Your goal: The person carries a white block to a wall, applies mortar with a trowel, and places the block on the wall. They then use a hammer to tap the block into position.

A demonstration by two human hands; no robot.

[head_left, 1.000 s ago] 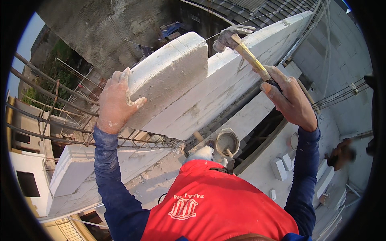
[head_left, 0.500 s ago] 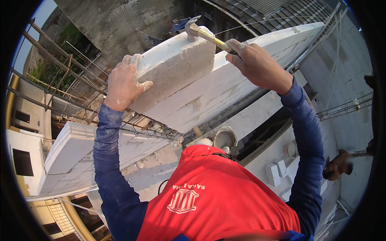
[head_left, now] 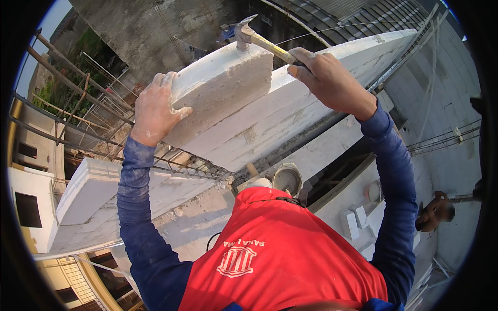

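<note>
A pale lightweight concrete block (head_left: 223,85) lies on top of a white block wall (head_left: 259,129), its near face grey-tinged. My left hand (head_left: 155,109), dusty with white powder, is wrapped round the block's left end, thumb on the near face and fingertips toward the top. In my right hand (head_left: 332,83) is the handle of a claw hammer (head_left: 270,46), held above the wall to the right of the block. The hammer's striking face is down at the block's top, near its right end; whether it touches is hard to tell.
Below the wall stands a mortar bucket (head_left: 287,180) by a pale plank or ledge (head_left: 324,145). Bamboo poles (head_left: 67,72) cross at left, beside another block wall (head_left: 93,192). Loose white blocks (head_left: 350,224) and another person (head_left: 434,212) are lower right.
The whole view has shifted slightly. Both hands keep their holds, and the hammer head stays at the block's top near its right end.
</note>
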